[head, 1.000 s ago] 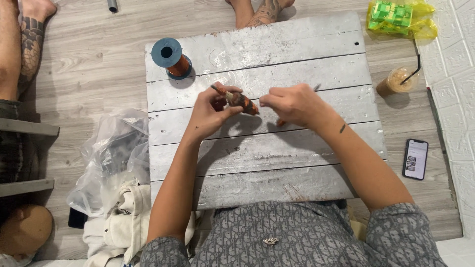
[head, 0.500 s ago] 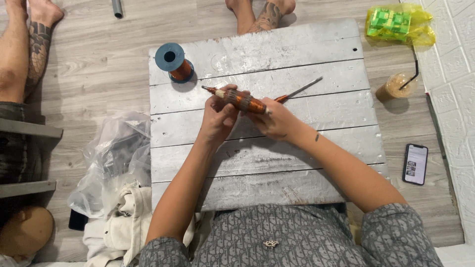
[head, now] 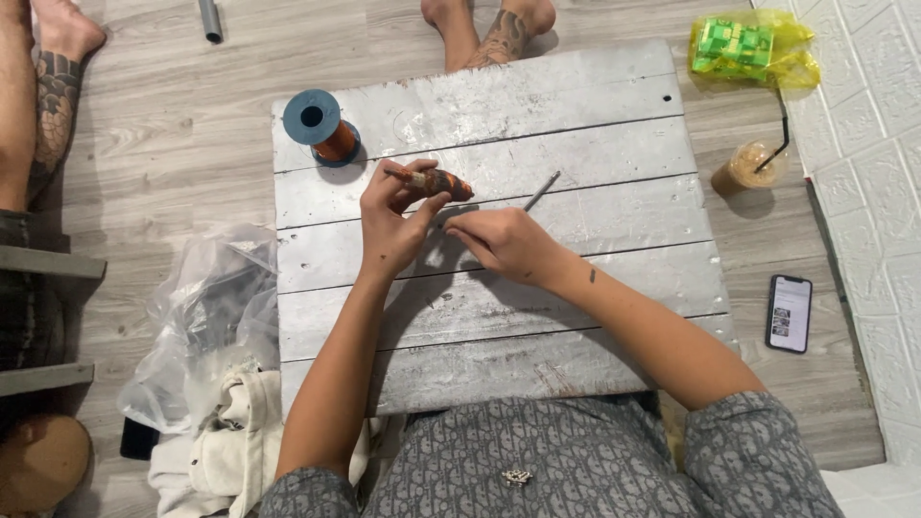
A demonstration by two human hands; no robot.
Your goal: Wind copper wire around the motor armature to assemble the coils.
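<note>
left hand [head: 389, 230] is raised over the upper middle of the grey plank board [head: 576, 278], fingers curled and pinched around a small spindle-shaped piece wound with copper-coloured wire [head: 436, 181]; thumb sits under it and the other fingers wrap from the near side, so only the wound orange body and a pale stub end at the left poke out. the piece is tilted slightly, lifted off the planks, just below the blue-capped spool of copper wire [head: 319, 128] that stands upright near the board's top left corner. right hand [head: 508, 245] is just beside the left one, knuckles up, fingers bent inward in a loose clench with the tips close to the board; cannot tell whether they pinch a wire strand, too thin to see. a thin grey rod [head: 541, 191] lies slanted on the planks just above the right hand, apart from it. off the board: iced drink cup with a straw [head: 751, 165] and a green packet in a yellow bag [head: 753, 50] at upper right, a phone [head: 789, 314] on the floor to the right, crumpled clear plastic bag [head: 206, 317] and white cloth [head: 225, 451] at left. another person's bare tattooed feet [head: 489, 27] rest at the board's far edge.
</note>
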